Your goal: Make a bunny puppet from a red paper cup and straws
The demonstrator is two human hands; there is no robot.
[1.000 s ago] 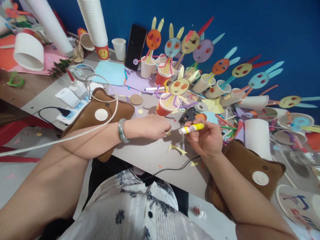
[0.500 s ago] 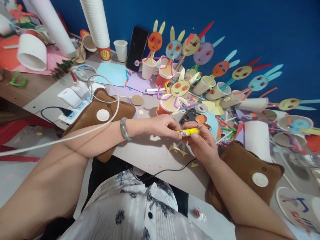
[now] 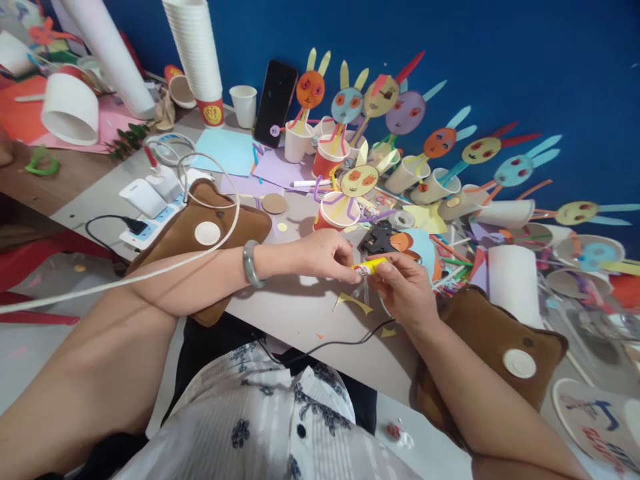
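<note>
A yellow glue stick [image 3: 369, 267] with a red and white label lies sideways between my hands, above the near part of the table. My left hand [image 3: 327, 257] pinches its left end between thumb and fingers. The other end is in the fingers of my right hand [image 3: 406, 288], which partly hide it. Just beyond stands a red paper cup [image 3: 327, 217] carrying a yellow paper rabbit face [image 3: 359, 181] with purple pipe-cleaner arms. Yellow paper scraps [image 3: 355, 305] lie below my hands. Beside the cup is a black object [image 3: 377, 238] I cannot make out.
Several rabbit-faced cups line the blue wall, near a phone [image 3: 275, 103] and a tall cup stack [image 3: 193, 53]. Brown cushion-like pads [image 3: 227, 220] lie on both sides. A white cable [image 3: 150, 273] crosses my left forearm from a power strip [image 3: 150, 230]. A black cord [image 3: 340, 341] runs along the front.
The glue stick has tilted a little, and less of its yellow end shows past my right fingers. My left fingers have curled slightly. The camera view has shifted a little.
</note>
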